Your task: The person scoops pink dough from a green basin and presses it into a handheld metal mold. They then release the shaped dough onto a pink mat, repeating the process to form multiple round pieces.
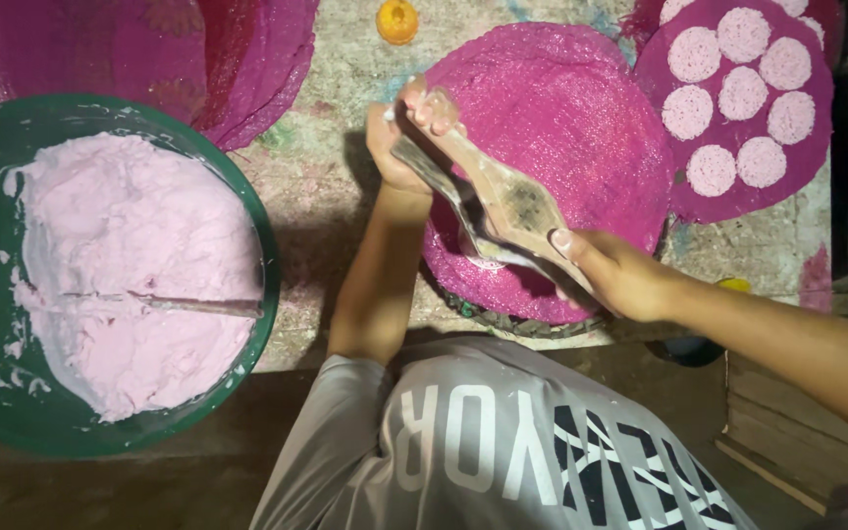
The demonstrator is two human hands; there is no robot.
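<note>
Basin: a wide green plastic basin (265, 294) at the left edge of the speckled work surface (345, 186), heaped with soft pink dough (130, 265); a thin stick (198, 306) lies across the mass.
Stacked mats: dark magenta woven mesh rounds (247, 59) at the top-left corner.
Left hand (399, 137): closed around the far end of a long wooden paddle mould (507, 201), fingertips curled over its tip.
Paddle mould: tilted above the empty magenta woven mat (581, 128) at centre; a metal blade (444, 186) lies along its underside.
Right hand (615, 275): grips the mould's near end, thumb on top.
Technique: judged best done with the mould level and both ends steady, so the disc drops flat on bare mesh.
Filled mat: a magenta round (817, 167) at the top-right corner, bearing pale pink discs (743, 93).
Packaging: none seen; a small orange cap-like object (397, 20) sits at the top edge.
</note>
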